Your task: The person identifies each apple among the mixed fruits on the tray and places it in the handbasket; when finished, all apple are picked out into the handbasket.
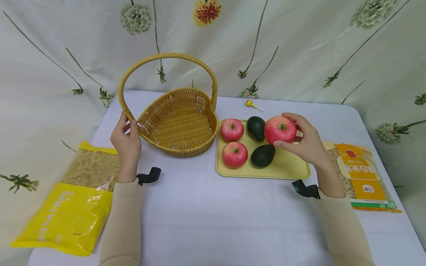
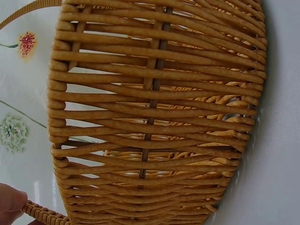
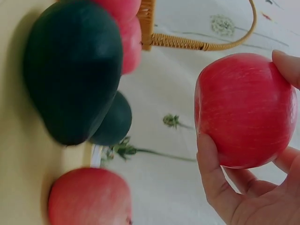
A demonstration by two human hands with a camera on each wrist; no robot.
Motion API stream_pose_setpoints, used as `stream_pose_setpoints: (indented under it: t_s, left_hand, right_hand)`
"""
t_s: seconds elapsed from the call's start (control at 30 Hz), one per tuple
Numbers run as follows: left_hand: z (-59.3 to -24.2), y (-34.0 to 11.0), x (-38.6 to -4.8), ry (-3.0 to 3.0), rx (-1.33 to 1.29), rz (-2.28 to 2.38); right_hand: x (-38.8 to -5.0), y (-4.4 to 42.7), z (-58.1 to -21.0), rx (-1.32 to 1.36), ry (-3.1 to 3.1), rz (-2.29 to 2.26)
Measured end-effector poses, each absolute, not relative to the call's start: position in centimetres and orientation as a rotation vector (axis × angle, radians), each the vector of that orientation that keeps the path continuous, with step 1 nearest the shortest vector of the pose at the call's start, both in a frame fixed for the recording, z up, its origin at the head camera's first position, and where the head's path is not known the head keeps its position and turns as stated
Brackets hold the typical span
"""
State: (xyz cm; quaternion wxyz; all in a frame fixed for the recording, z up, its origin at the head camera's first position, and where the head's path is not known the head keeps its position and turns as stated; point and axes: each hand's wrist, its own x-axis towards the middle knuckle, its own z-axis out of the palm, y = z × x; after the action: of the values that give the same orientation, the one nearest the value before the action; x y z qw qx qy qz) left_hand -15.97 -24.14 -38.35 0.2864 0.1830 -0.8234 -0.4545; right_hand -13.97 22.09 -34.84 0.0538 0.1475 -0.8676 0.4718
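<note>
My left hand (image 1: pixel 127 139) grips the base of the handle of a woven wicker basket (image 1: pixel 179 122). In the left wrist view, the basket's side (image 2: pixel 154 103) fills most of the frame, with fingertips (image 2: pixel 11 204) on the handle at the lower left. My right hand (image 1: pixel 307 142) holds a red apple (image 1: pixel 280 130) above a yellow tray (image 1: pixel 289 169). The right wrist view shows the held apple (image 3: pixel 246 110) raised, its fingers around it. On the tray lie two apples (image 1: pixel 232 130) and two dark green avocados (image 1: pixel 263 155). Another apple (image 3: pixel 91 197) shows low in the right wrist view.
A wrapped lollipop (image 1: pixel 249 103) lies behind the tray. At the left is a yellow pasta bag (image 1: pixel 66 210); at the right, an orange-labelled food bag (image 1: pixel 361 173) is partly behind my right arm. A floral cloth (image 1: pixel 299 48) hangs behind the white table (image 1: pixel 216 218).
</note>
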Motion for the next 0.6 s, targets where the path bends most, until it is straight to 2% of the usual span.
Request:
stream_pose_setpoints:
  t_s: [0.6]
  left_hand:
    - [-38.3,-24.1,-16.0,-2.194,0.497,-1.235]
  right_hand:
    - [-17.3,12.6,-32.9,0.7,-2.663,1.474]
